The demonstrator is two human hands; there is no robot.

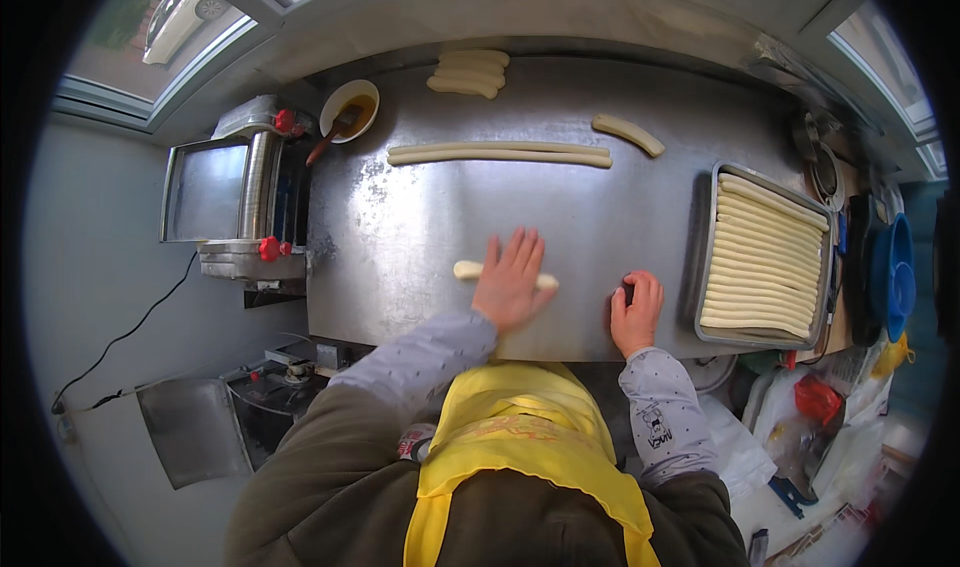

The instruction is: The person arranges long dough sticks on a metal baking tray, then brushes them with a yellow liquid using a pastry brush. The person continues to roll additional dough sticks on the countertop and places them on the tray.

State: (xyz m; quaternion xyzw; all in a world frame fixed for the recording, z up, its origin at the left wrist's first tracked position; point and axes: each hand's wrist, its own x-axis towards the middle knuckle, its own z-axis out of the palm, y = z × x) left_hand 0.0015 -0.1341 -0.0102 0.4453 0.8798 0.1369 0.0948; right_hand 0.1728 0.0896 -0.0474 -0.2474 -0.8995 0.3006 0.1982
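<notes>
My left hand (510, 285) lies flat with its fingers stretched out across a short piece of dough (469, 269). Both ends of the dough stick out on either side of the palm, while its middle is hidden. Farther right, my right hand (638, 315) rests on the metal worktable (560, 217) near the front edge. Its fingers are loosely curled, with a dark gap beside the thumb and nothing visible in them. Two long dough strips (500, 154) lie side by side beyond my left hand. A shorter dough strip (628, 134) lies to their right.
On the right stands a metal tray (703, 262) filled with rows of dough strips. Several dough pieces (468, 73) sit at the back. A bowl (340, 101) of brown liquid with a brush is beside a dough roller machine (262, 187) at left. Blue basins (897, 277) are far right.
</notes>
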